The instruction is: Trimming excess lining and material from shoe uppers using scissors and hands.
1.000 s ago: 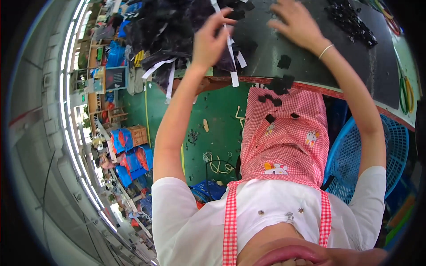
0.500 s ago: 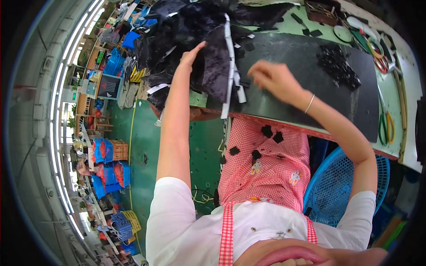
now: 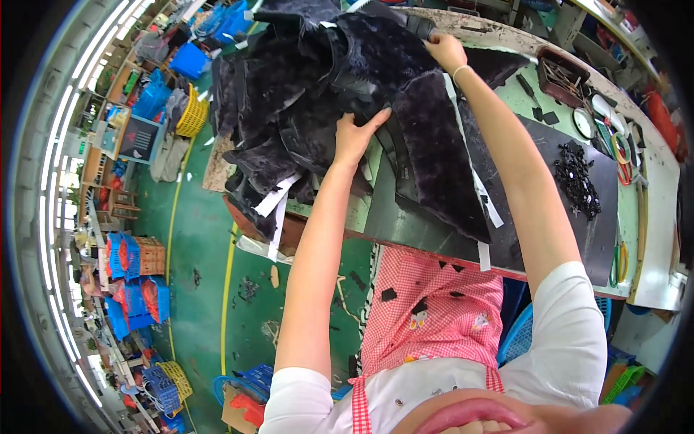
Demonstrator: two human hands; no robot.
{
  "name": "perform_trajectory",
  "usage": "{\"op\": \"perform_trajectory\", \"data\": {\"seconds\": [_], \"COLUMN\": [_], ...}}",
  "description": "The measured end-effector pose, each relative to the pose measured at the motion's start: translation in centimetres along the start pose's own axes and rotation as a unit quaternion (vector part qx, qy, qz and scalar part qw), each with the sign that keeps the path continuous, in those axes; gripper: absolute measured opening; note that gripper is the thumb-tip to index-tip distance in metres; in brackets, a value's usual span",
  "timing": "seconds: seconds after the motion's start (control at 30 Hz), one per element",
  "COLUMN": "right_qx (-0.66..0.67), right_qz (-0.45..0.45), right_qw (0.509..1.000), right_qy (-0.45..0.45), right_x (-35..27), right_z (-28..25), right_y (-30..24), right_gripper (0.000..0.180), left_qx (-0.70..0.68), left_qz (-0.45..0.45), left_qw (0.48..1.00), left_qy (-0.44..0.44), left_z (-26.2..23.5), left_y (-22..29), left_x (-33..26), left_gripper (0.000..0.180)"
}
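Black, furry garment pieces (image 3: 303, 87) lie in a heap over the far left of the worktable. From it a long black fur panel (image 3: 441, 152), edged with white strips, reaches right and toward me across a dark cutting mat (image 3: 528, 210). My left hand (image 3: 354, 139) is at the heap's near side, its thumb stretched toward the panel and its other fingers partly hidden in the black folds, which it seems to grip. At the panel's far end, my right hand (image 3: 448, 52) has its fingers closed on the black edge.
Small black scraps (image 3: 577, 181) are piled on the mat's right side. Beyond stand a tool box (image 3: 562, 75), a roll of tape (image 3: 583, 121) and scissors (image 3: 620, 148). A blue basket (image 3: 519, 334) is below the table at right; yellow lines (image 3: 228, 278) cross the green floor.
My right hand has moved from above the mat to the far edge of the fur, its fingers now closed there. The fur panel now spreads farther right over the mat.
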State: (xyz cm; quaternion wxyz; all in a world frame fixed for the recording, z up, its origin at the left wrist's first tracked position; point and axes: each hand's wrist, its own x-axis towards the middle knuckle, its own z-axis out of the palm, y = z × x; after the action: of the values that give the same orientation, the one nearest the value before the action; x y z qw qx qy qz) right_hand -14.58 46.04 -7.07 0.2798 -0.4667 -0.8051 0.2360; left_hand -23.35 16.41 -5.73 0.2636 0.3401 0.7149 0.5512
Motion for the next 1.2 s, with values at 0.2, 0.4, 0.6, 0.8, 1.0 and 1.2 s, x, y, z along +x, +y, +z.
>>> {"op": "perform_trajectory", "data": {"seconds": [0.2, 0.4, 0.6, 0.8, 1.0, 1.2], "right_qx": [0.048, 0.077, 0.024, 0.324, 0.170, 0.452], "right_qz": [-0.116, -0.166, -0.092, 0.093, 0.089, 0.018], "right_qw": [0.986, 0.981, 0.955, 0.885, 0.976, 0.892], "right_qy": [0.112, -0.060, -0.282, -0.322, -0.108, -0.002], "right_x": [-3.7, -17.3, -22.2, -23.2, -21.2, -24.3], "right_z": [-11.3, -8.8, -7.4, -13.1, -10.6, -13.4], "right_y": [-9.2, -9.8, -10.2, -4.5, 2.4, 1.4], "right_gripper": [0.020, 0.073, 0.049, 0.015, 0.054, 0.039], "left_qx": [-0.015, -0.125, 0.181, 0.003, -0.002, -0.113], "left_qz": [0.030, 0.010, 0.229, 0.098, 0.188, 0.294], "left_qw": [0.998, 0.991, 0.946, 0.995, 0.979, 0.946], "left_qy": [0.048, -0.042, 0.138, 0.027, 0.078, 0.076], "left_z": [-2.3, -0.9, 1.0, 2.5, 6.5, 9.4], "left_y": [-4.3, -2.0, 0.5, 4.9, 5.9, 7.5], "left_x": [1.2, 0.8, -5.9, -7.0, -7.3, -10.3], "left_gripper": [0.062, 0.046, 0.068, 0.089, 0.078, 0.069]}}
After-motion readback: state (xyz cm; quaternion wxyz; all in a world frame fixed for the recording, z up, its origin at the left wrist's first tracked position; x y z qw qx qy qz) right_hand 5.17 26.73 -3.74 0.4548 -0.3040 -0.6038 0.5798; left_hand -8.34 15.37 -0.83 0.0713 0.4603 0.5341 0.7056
